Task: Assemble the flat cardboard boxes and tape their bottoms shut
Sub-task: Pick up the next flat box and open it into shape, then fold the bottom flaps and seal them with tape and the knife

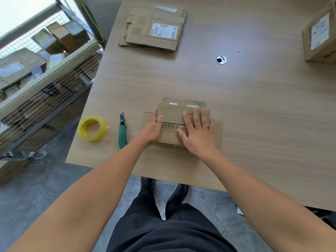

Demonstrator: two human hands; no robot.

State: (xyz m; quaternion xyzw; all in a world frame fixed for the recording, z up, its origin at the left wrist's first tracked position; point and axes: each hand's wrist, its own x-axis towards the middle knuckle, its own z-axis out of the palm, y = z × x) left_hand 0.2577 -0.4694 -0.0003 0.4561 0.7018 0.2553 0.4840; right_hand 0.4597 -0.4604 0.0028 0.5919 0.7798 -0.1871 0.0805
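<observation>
Now both hands pin the flaps for taping

The box [171, 114] sits under both palms, its bottom flaps folded shut and meeting at a seam between the thumbs. The right hand [198, 132] lies flat with fingers spread over both flaps, likely to stop them springing up. The left hand [151, 129] keeps its fingers together along the box's left edge, thumb on top, bracing it against sliding. Knife [122, 132] and tape [91, 128] lie just left of the left fingers, handy for sealing. Flat boxes [154, 28] lie well beyond the fingertips
</observation>
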